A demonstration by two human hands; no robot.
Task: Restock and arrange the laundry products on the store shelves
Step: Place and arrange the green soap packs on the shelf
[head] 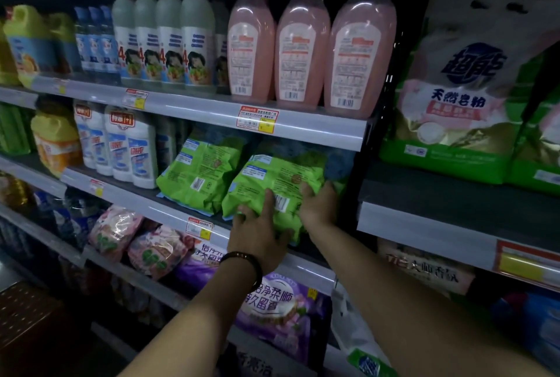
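1. Nearest the camera, the left forearm (197,316) and right forearm (409,301) reach up and away to the middle shelf (151,210). A dark bracelet (245,258) sits on the left wrist.
2. Task item: a green bag (281,176) lies at the right end of that shelf, back panel and barcode facing out, its near edge overhanging the shelf front.
3. Left hand (260,234): fingers spread over the bag's lower front face, thumb under the near edge. It holds the bag there.
4. Right hand (318,207): fingers curled round the bag's right side, gripping it. Judgement: the two-handed hold supports a soft, slumping pack while it is seated farther back.
5. A second green bag (200,170) lies just left of it, touching or nearly so and tilted the same way. The held bag appears to be going in beside it to complete a row.
6. White bottles (121,146) stand farther left on the same shelf.
7. Pink bottles (300,43) stand upright on the shelf above, back labels outward.
8. A purple bag (272,301) lies on the shelf below.
9. A large powder bag (454,88) stands in the bay to the right.
10. Risk, as judged: the overhanging edge could slide off if released now.
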